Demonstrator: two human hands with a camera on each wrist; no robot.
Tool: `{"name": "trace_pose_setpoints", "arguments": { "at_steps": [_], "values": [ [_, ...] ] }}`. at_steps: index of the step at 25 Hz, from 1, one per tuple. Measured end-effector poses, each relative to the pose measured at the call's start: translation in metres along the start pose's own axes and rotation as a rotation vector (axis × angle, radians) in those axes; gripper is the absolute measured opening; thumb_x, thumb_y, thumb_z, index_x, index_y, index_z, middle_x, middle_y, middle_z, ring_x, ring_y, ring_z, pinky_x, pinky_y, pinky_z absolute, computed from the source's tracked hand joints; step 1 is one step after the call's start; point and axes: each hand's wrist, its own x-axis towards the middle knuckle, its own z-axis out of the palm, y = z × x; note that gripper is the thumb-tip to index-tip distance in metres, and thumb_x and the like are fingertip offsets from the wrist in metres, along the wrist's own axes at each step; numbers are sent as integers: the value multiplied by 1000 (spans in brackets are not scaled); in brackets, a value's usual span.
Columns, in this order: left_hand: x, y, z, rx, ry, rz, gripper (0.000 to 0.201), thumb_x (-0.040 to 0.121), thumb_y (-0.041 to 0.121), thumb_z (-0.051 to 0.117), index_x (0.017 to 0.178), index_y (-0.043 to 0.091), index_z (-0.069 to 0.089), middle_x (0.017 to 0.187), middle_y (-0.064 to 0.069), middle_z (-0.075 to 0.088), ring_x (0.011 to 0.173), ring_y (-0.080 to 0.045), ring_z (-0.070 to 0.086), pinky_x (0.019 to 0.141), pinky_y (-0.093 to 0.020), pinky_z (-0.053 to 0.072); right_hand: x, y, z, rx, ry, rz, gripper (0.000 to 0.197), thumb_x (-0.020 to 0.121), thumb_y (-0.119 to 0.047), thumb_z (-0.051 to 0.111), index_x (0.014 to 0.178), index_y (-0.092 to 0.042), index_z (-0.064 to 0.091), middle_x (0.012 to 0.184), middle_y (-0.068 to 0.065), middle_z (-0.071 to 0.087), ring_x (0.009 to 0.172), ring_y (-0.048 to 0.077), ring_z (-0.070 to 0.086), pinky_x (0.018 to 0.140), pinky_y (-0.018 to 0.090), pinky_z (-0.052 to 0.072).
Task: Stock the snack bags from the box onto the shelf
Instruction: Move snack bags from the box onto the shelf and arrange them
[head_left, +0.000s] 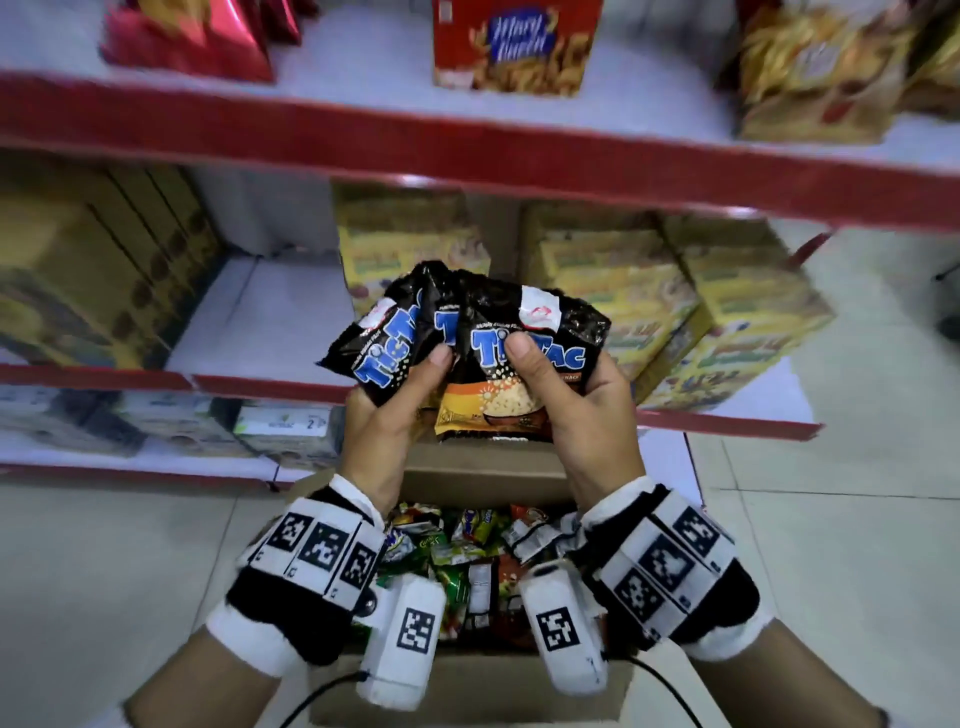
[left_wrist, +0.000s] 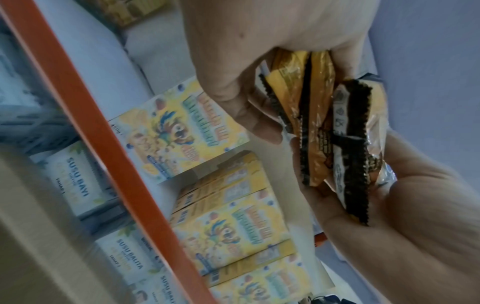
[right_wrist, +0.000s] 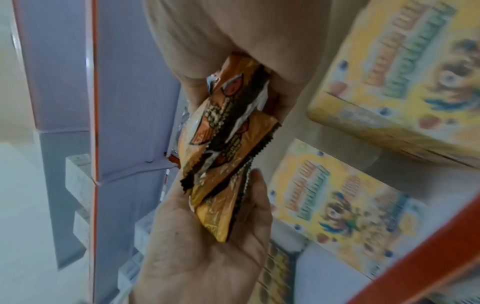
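Snack bags (head_left: 524, 364): lower ends hidden by both hands; shelf stock blurred.

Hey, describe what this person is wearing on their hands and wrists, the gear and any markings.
Both hands are bare. The left wrist and right wrist each carry a black band with white fuzzy cuffs, fronted by white panels printed with square black-and-white coded markers. A white rounded camera pod with one such marker hangs under the left band, a matching pod under the right. A thin black cable trails from each.

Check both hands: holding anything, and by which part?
Both hold Tic Tac bags. Left hand grips the left bags at their lower half; right hand grips the front bag mid-body, thumb on the logo.
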Motion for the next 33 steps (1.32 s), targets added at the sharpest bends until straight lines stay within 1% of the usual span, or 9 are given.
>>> {"name": "trace_pose_setpoints", "arguments": {
  "at_steps": [3,7,9,14,20,23,25,29,33],
  "values": [
    [-19,75,36,46,2,-43,62,50,52,85,104,28,69,106,-3,73,103,-26,68,87,-43,54,-10,-82,22,-3,-10,3,23,69,-29,76,90,-22,73,91,0,75,83,15,72,65,26,56],
    [-34,194,94,88,-85,58,60,46,62,82,93,27,70,87,11,75,83,-8,72,59,-19,56,-14,-211,54,-36,-40,-44,22,69,-31,75,90,-27,73,93,1,75,85,19,72,66,31,57],
    [-37,246,122,96,-129,91,61,47,63,82,97,29,72,94,6,75,87,-14,72,61,-25,57,-14,-267,67,-32,-73,-81,21,70,-29,75,90,-27,72,92,2,75,84,18,72,65,29,57],
    [-34,328,174,121,-172,227,33,72,36,73,103,28,70,104,4,74,98,-14,69,76,-27,57,-6,-363,87,-62,-113,-168,14,73,-30,72,86,-28,72,92,3,75,84,21,72,65,31,57],
    [-25,388,205,182,-229,378,23,71,32,73,93,34,73,98,11,74,92,-7,70,68,-16,54,8,-440,104,-198,-172,-258,19,77,-33,71,92,-21,72,90,2,75,81,17,72,63,25,55],
    [-4,439,208,307,-284,457,32,67,35,70,97,24,68,95,13,74,90,-5,69,73,-17,53,29,-481,123,-305,-200,-317,17,79,-26,73,93,-17,70,87,-1,76,78,13,72,62,22,55],
    [23,485,212,478,-269,485,37,63,45,73,89,21,67,87,7,75,83,-8,70,76,-22,54,53,-510,142,-387,-181,-352,17,79,-28,73,92,-18,70,87,-3,75,79,12,71,68,25,57],
    [90,561,233,793,-240,485,42,69,54,73,67,17,54,48,13,57,43,3,51,45,-10,41,119,-556,173,-507,-114,-341,25,79,-29,74,99,-16,68,100,7,73,93,24,70,89,42,55],
    [167,589,258,1011,-261,327,76,74,63,65,124,7,55,115,-2,63,100,-23,62,88,-32,48,186,-581,187,-763,17,-207,48,76,-35,75,106,1,63,104,16,69,97,34,66,97,49,49]
  ]
}}
